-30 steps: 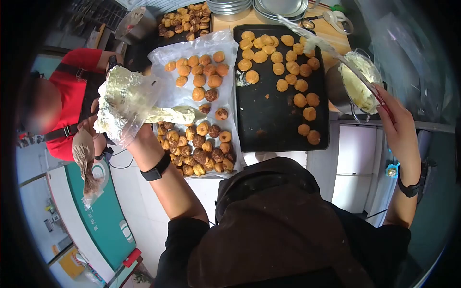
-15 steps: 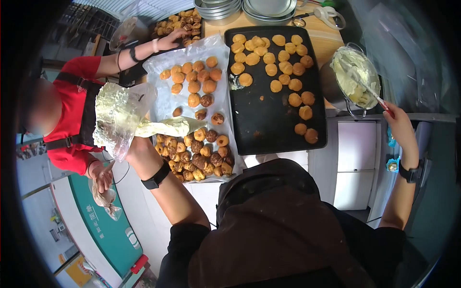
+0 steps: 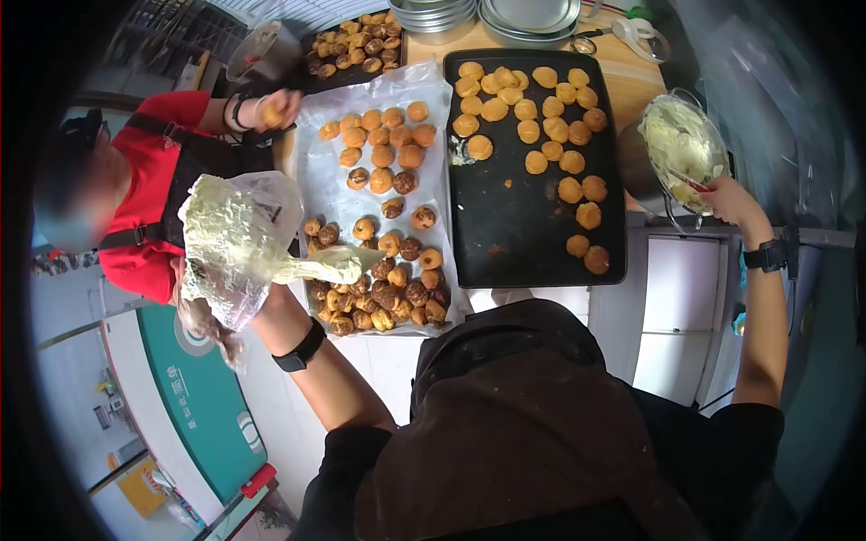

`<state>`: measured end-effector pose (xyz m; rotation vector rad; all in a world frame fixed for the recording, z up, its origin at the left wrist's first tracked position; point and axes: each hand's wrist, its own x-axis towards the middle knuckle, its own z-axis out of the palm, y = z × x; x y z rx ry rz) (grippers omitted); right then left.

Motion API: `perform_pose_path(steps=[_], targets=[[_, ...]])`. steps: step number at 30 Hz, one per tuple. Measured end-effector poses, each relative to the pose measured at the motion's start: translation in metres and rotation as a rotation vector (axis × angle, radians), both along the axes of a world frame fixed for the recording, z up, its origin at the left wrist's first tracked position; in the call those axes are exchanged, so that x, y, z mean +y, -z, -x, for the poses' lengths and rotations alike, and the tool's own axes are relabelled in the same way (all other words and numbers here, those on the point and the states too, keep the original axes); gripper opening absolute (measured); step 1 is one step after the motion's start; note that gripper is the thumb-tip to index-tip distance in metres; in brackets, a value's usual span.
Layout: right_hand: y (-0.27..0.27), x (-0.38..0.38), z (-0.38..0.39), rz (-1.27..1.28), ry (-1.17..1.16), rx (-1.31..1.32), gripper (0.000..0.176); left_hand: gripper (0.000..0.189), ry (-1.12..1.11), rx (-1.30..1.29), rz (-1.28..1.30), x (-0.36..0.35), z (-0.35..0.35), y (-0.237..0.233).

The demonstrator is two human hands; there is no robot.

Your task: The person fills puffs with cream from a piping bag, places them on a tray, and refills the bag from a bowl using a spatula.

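My left hand [image 3: 272, 311] is closed around a clear piping bag [image 3: 239, 236] full of pale cream, its fingers mostly hidden behind the bag. The bag's narrow end [image 3: 338, 265] points right, over cream puffs [image 3: 388, 293] crowded at the near end of a paper-lined tray [image 3: 311, 194]. At the far right, my right hand [image 3: 735, 203] grips a spatula [image 3: 697, 187] by its red handle. Its blade is down in the pale cream [image 3: 677, 144] inside a metal pot [image 3: 639, 167], and I cannot make it out.
A black baking tray [image 3: 496, 216] with golden puffs [image 3: 526, 110] lies between lined tray and pot. Cake tins [image 3: 437, 20] and a filled tray [image 3: 356, 45] stand behind. On the left, a co-worker's hand [image 3: 278, 110] holds a puff near a brown-filled bag [image 3: 209, 329].
My right hand has moved down and left, lowering the spatula deeper into the pot. The co-worker's hand has drawn back from the rear tray with a puff. The view has shifted slightly.
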<state>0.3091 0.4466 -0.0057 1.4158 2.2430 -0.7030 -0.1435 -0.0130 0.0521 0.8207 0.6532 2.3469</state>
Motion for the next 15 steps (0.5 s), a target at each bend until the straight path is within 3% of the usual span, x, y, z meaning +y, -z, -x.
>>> perform_pose_path(steps=[1,3,4,5,6,7,9,15], targets=[[-0.009,0.003,0.006,0.126,0.103,-0.009,0.028,0.059,-0.008,-0.002,0.003,-0.007,0.006,0.006],[-0.016,0.008,0.012,0.146,0.073,-0.013,0.024,0.055,-0.422,0.028,0.189,-0.024,0.017,0.02],[-0.018,0.008,0.016,0.154,0.088,-0.012,0.021,0.055,-0.233,0.061,0.037,-0.023,0.016,0.018],[-0.019,0.009,0.019,0.16,0.104,-0.01,0.019,0.055,-0.241,0.062,0.04,-0.023,0.02,0.019],[-0.004,0.025,0.011,0.099,-0.043,-0.058,0.021,0.056,-0.472,0.193,0.228,-0.023,0.026,0.02],[0.011,0.028,0.003,0.089,-0.048,-0.05,0.021,0.057,-0.702,0.326,0.407,-0.023,0.029,0.019],[0.029,0.029,-0.002,-0.462,-0.469,-0.256,0.025,0.06,-0.599,0.384,0.286,-0.008,0.012,0.003],[-0.005,0.022,0.022,-0.22,-0.457,-0.24,0.032,0.061,-0.491,0.187,0.193,-0.029,-0.021,0.002]])
